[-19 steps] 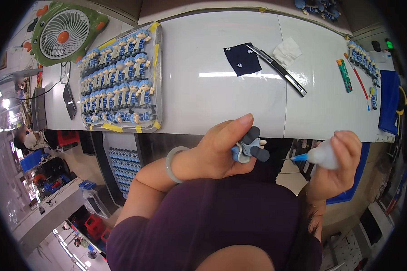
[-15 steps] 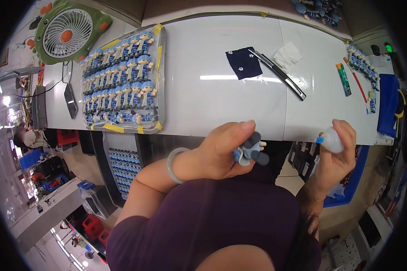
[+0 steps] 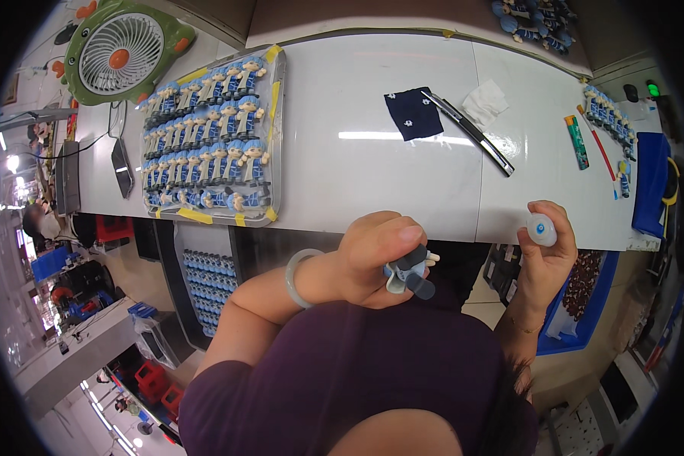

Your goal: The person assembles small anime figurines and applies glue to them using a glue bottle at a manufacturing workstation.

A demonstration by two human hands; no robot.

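In my left hand (image 3: 376, 254) a small blue and grey figurine (image 3: 404, 272) is gripped, its dark feet pointing out past my thumb. The fingers cover its upper part. My right hand (image 3: 549, 247), off to the right, is closed around a small white squeeze bottle (image 3: 541, 229) with a blue tip that faces the camera. The bottle and the figurine are well apart. Both hands are in front of the table's near edge. On the left of the white table (image 3: 319, 91), a clear tray (image 3: 280, 144) edged with yellow tape holds rows of similar blue-haired figurines (image 3: 205, 121).
A dark blue cloth (image 3: 413, 114), a black and silver pen-like tool (image 3: 475, 135) and a white tissue (image 3: 486, 102) lie mid-table. Farther right are a green tube (image 3: 576, 142), a red stick (image 3: 599, 144) and more figurines (image 3: 609, 114). A green fan (image 3: 121, 57) stands back left.
My right hand has shifted left and the bottle has turned, its blue tip now toward the camera. My left hand, still holding the figurine, has moved slightly left and down.
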